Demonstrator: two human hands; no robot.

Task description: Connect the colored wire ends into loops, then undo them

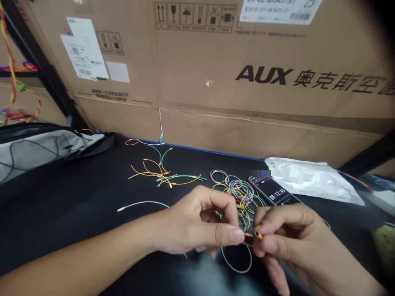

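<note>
Near the front centre, my left hand [212, 226] and my right hand [293, 238] are close together with a small gap between them. The thumb and index finger of my right hand pinch an orange connector [259, 235], its dark open end facing the camera. Between the closed left fingertips is a thin orange cord, whose small tip [247, 235] pokes out toward the right hand. A pale cord loop [237, 271] hangs or lies just below the hands; I cannot tell which cord it belongs to. Behind the fingers lies a tangled pile of coloured cord loops [242, 191].
Loose orange, green and yellow cords [166, 177] and a white cord [145, 202] lie on the black tabletop [77, 230]. A phone [274, 192] with a running timer and a white plastic bag [317, 181] are at right. A large cardboard box [197, 82] stands behind; a grey bag [46, 152] sits left.
</note>
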